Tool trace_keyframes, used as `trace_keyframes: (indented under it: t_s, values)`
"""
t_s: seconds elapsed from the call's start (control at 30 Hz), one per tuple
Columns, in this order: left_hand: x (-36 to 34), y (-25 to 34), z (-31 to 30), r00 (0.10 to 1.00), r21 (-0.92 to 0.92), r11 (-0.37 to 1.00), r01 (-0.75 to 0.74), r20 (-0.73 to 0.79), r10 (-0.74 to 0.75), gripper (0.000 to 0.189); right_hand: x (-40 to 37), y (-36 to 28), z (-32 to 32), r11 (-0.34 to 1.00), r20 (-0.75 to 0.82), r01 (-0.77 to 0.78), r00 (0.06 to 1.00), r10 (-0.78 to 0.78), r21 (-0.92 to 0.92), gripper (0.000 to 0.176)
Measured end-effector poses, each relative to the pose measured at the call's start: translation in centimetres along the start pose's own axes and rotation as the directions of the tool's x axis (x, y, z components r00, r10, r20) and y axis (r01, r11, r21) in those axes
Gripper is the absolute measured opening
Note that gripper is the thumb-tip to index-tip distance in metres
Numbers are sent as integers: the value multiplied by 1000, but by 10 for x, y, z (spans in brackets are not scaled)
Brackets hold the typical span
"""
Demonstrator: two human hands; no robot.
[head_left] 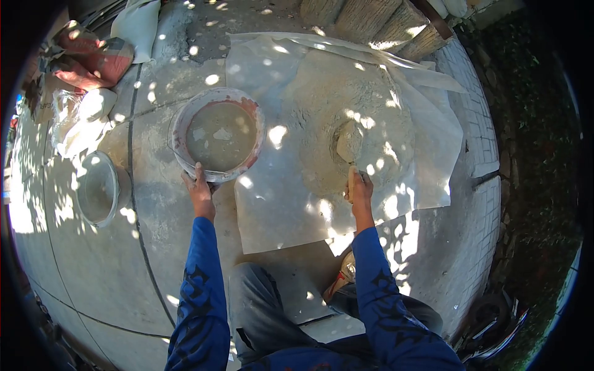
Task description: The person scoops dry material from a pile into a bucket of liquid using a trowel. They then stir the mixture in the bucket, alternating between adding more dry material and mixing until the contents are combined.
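Observation:
My left hand (200, 190) grips the near rim of a round, pale bucket (179, 133) with reddish smears on its wall. Murky, greyish liquid (223, 136) fills part of it. My right hand (361, 188) is closed around the wooden handle of a trowel (350, 143). Its blade, coated in grey powder, rests in a hollow in a wide pile of grey cement-like powder (322, 93). This pile lies on a translucent plastic sheet (272, 216) on the ground. Part of the trowel's edge merges with the powder.
A second bucket (115, 185) stands at the left. Behind it lie a clear plastic bag (77, 127) and a red sack (102, 62), with a pale sack (137, 31) farther back. Log-like posts (371, 25) border the sheet's far side. Plants (532, 136) line the right.

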State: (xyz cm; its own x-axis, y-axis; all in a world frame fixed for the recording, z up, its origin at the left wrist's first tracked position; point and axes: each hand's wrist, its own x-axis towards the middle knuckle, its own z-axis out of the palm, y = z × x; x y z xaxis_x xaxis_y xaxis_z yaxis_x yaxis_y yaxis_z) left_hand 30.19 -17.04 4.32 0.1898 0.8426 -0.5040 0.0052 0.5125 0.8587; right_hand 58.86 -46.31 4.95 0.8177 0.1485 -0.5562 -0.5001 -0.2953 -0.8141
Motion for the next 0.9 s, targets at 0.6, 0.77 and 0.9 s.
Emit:
trace_keyframes:
  t_s: [0.6,0.77,0.9]
  values:
    - [13,-16,-5,997,44,996,-75,-12,75,98,-58,-95,5,969,217,112,974,-63,-222,28]
    - [23,-29,-5,989,40,991,-124,-75,127,82,-86,-126,42,951,336,129,941,-28,-282,30]
    - [16,-24,-5,983,13,984,-177,-36,178,85,-103,-138,83,941,424,131,906,15,-313,31]
